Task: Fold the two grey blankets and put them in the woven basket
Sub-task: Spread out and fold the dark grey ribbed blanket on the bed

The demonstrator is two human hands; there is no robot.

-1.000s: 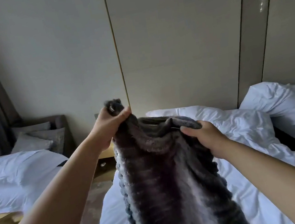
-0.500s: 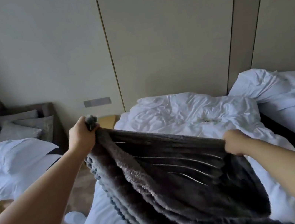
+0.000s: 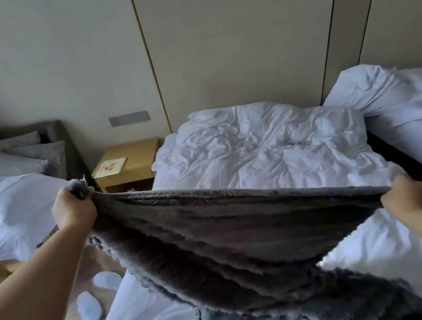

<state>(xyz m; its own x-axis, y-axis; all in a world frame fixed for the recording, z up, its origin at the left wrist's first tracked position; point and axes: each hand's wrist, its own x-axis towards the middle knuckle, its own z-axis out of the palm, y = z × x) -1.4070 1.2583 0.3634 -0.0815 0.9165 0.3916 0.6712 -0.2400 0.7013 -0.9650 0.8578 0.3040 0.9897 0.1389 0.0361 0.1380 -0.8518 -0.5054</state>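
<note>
— What has changed since half a second ago?
— The two hands have drawn farther apart, so the top edge of the dark grey plush blanket [image 3: 233, 234] is now stretched almost taut between them, over the bed.
— Go left to right.
— At far left, a white pillow [image 3: 3, 211] lies below grey cushions [image 3: 20, 161]. On the floor, two white slippers [image 3: 96, 296] sit beside the bed. The left hand [image 3: 74, 210] is fisted tight round one blanket corner, a tuft poking out above the knuckles. Behind it stands a small yellow wooden bedside table [image 3: 128, 162] with a card on top.
— And the blanket itself?
— It sags from the stretched edge and bunches at the bottom of the view, over the white-sheeted bed [image 3: 263, 148] with its rumpled duvet.
— The right side?
— The right hand [image 3: 406, 197] is closed on the opposite corner, fingers curled under. Beyond it is a second white bed [image 3: 419, 108].
</note>
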